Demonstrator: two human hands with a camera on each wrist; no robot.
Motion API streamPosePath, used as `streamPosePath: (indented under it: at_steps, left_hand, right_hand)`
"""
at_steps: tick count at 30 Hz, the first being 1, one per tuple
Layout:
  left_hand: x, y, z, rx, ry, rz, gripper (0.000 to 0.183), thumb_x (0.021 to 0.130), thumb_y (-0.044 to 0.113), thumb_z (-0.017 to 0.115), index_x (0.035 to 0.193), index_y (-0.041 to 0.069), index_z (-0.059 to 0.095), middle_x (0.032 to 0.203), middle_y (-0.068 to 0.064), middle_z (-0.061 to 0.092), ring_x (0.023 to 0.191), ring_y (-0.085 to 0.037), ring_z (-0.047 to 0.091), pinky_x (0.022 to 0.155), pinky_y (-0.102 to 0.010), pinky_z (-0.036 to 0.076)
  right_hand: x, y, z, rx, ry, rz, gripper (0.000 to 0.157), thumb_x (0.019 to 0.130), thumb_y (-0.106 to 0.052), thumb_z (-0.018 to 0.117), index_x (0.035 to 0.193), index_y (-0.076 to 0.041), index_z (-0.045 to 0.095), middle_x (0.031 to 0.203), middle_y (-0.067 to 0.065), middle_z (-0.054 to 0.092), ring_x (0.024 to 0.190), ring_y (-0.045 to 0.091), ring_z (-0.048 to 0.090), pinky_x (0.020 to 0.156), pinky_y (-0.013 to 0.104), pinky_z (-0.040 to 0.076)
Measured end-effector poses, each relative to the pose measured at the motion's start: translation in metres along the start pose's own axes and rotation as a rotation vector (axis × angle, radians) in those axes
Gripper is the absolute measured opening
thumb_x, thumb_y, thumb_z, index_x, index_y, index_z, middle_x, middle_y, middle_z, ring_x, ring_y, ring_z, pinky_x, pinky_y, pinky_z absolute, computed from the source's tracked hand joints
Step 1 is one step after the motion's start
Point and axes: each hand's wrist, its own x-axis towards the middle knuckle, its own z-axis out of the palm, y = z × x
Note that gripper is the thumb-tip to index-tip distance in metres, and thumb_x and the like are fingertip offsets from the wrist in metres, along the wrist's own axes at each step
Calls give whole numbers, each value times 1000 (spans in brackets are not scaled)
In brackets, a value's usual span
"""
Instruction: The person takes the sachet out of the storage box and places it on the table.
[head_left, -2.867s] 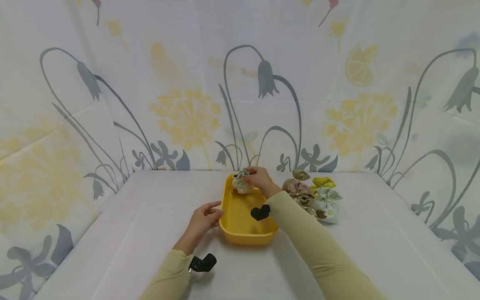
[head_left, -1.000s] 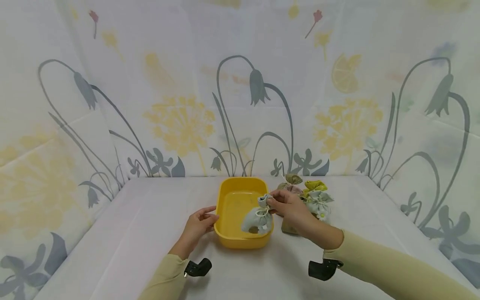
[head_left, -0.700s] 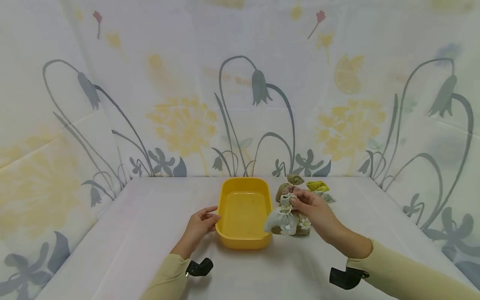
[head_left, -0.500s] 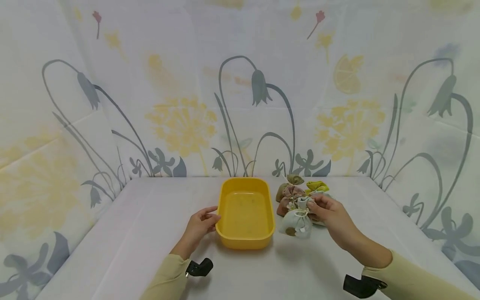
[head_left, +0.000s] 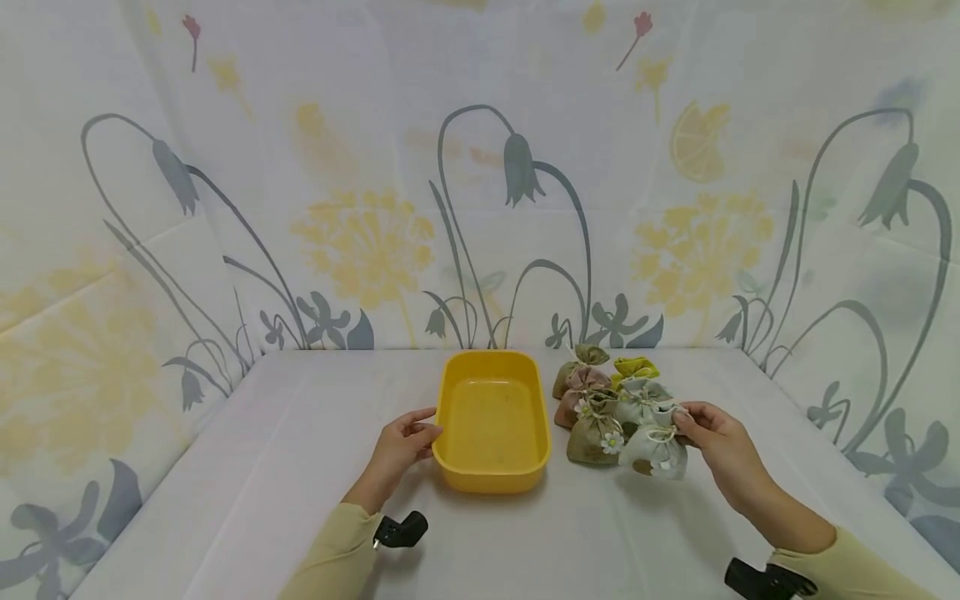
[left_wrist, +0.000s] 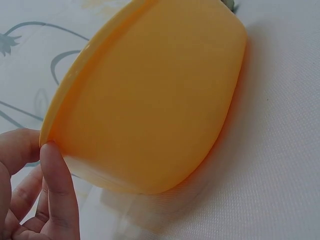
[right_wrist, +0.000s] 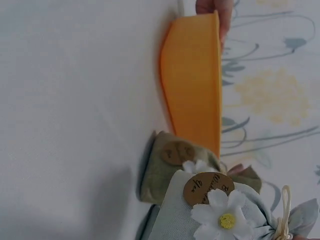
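Note:
My right hand (head_left: 723,446) pinches the gathered neck of a pale grey drawstring pouch (head_left: 655,457) with a white flower and a round brown tag. The pouch hangs at the front right of a group of pouches, its shadow on the cloth below. In the right wrist view its flower (right_wrist: 220,216) and tag fill the lower part; the fingers are mostly cut off. On the other side, my left hand (head_left: 401,446) pinches the left rim of a yellow plastic tub (head_left: 491,482). Thumb and forefinger meet at the rim (left_wrist: 62,100) in the left wrist view. The tub's inside holds nothing.
Right of the tub stand an olive pouch (head_left: 595,437), a pinkish-brown pouch (head_left: 585,400), another brownish pouch (head_left: 570,372) behind, a yellow pouch (head_left: 636,367) and a second pale pouch (head_left: 641,396). A flower-printed curtain (head_left: 480,233) backs the white-covered table (head_left: 315,425).
The right hand has lifted the pale grey pouch from the tub's far end and carried it right, past the olive pouch. The left hand has stayed at the tub's rim.

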Motion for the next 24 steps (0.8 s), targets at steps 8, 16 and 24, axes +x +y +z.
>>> streamPosePath:
  at_steps: [8, 16, 24]
  left_hand:
    - [0, 1, -1, -9, -3, -10, 43, 87, 17, 66, 126, 3, 55, 100, -11, 60, 76, -17, 59, 69, -27, 53]
    - [0, 1, 0, -9, 7, -3, 42, 87, 17, 66, 126, 4, 56, 101, -11, 60, 77, -17, 58, 70, -27, 53]
    - [-3, 2, -1, 20, 4, -2, 43, 87, 22, 66, 125, 4, 56, 100, -10, 60, 75, -18, 58, 69, -27, 53]
  right_hand:
    - [13, 22, -1, -2, 29, -3, 25, 97, -16, 49, 107, 8, 50, 85, -10, 56, 79, 0, 54, 72, 19, 47]
    - [26, 28, 9, 12, 20, -1, 29, 98, -16, 48, 111, 10, 47, 88, -8, 55, 82, -1, 55, 75, 18, 47]
    - [27, 32, 4, 23, -10, 9, 31, 96, -21, 52, 112, 6, 51, 90, -10, 58, 83, 0, 56, 77, 20, 48]
